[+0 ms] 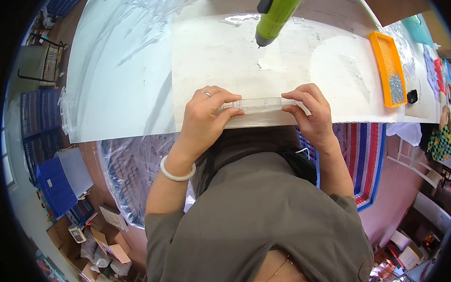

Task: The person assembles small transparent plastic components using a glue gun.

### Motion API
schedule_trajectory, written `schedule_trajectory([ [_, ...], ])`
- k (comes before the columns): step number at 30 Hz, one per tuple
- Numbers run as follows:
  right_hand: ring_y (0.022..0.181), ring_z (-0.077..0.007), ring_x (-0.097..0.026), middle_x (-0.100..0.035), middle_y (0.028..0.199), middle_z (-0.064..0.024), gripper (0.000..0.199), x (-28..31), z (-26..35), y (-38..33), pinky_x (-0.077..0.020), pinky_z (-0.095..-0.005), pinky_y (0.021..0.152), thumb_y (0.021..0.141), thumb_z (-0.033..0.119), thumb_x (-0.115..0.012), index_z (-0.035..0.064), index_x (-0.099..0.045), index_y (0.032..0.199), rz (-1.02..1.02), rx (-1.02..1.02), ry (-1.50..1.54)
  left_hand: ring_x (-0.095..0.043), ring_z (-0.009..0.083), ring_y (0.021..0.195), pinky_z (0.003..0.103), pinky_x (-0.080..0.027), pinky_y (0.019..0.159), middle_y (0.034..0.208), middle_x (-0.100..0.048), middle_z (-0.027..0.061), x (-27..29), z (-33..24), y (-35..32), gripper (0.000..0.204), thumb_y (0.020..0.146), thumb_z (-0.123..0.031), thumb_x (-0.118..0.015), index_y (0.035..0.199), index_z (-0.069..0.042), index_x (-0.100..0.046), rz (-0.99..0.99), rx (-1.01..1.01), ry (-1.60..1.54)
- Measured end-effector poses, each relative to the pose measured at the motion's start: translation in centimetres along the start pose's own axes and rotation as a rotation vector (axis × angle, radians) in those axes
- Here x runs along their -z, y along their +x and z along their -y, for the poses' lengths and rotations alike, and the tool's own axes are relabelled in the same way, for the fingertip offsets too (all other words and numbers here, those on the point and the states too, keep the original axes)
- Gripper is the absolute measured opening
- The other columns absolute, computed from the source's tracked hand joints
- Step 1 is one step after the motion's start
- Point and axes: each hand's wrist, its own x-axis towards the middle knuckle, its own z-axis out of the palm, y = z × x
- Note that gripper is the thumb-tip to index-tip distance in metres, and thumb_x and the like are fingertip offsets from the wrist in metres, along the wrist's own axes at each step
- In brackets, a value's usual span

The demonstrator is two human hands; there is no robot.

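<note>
Between my hands lies a clear plastic strip [262,102], long and narrow, close to the table's front edge. My left hand [209,107] pinches its left end between thumb and fingers. At the other end, my right hand [308,107] grips it the same way. The strip runs nearly level from side to side, and its finer details are too faint to make out. Beyond my hands, a green electric screwdriver [280,15] hangs tip down over the white table [207,57].
An orange tray [376,51] with small metal pieces [396,88] stands at the right, beside a small black object [412,96]. Clear plastic pieces [147,29] spread over the far left. Striped bags [365,161] sit below the table edge. Blue boxes [53,187] and cartons [110,244] are at left.
</note>
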Motion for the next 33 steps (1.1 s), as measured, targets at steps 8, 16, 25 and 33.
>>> schedule_trajectory([
  [8,0.087,-0.0278,-0.064,-0.065,0.092,-0.0103,0.032,-0.5,0.9,0.7,-0.0516,-0.036,0.075,0.076,-0.002,-0.082,0.0041,-0.074,0.106,0.159,-0.044,0.047,-0.069,0.0302,0.094,0.035,-0.055,0.081,0.1,-0.074,0.0134,-0.4,-2.1,0.3,0.026,0.081,-0.005,-0.082,0.106,-0.004,-0.076,-0.027,-0.147,0.122],
  [16,0.102,-0.0176,-0.065,-0.066,0.118,-0.0094,0.041,-0.7,-3.2,0.1,-0.053,-0.0292,0.092,0.091,-0.003,-0.072,0.0004,-0.065,0.132,-0.112,-0.295,0.333,-0.066,0.0109,0.086,0.026,-0.054,0.079,0.097,-0.071,0.0041,7.7,5.4,-3.3,0.025,0.092,-0.004,-0.075,0.116,0.003,-0.073,-0.466,0.598,-0.371],
  [25,0.089,-0.015,-0.064,-0.064,0.107,-0.0093,0.026,-1.8,-3.5,-0.1,-0.0531,-0.0257,0.08,0.093,-0.001,-0.07,-0.0022,-0.069,0.119,-0.114,-0.238,0.125,-0.07,0.0224,0.088,0.035,-0.056,0.08,0.095,-0.074,0.0105,14.5,14.2,-6.9,0.031,0.087,-0.02,-0.082,0.113,-0.003,-0.077,-0.719,0.704,0.3],
  [33,0.082,-0.0151,-0.064,-0.066,0.101,-0.0094,0.021,-1.4,-4.3,0.2,-0.0516,-0.0259,0.073,0.093,0.001,-0.07,-0.0003,-0.071,0.114,-0.171,-0.252,0.129,-0.06,0.0318,0.116,0.043,-0.047,0.103,0.126,-0.064,0.0156,11.4,10.6,-0.1,0.039,0.086,-0.016,-0.08,0.123,-0.007,-0.071,-0.71,0.417,0.663],
])
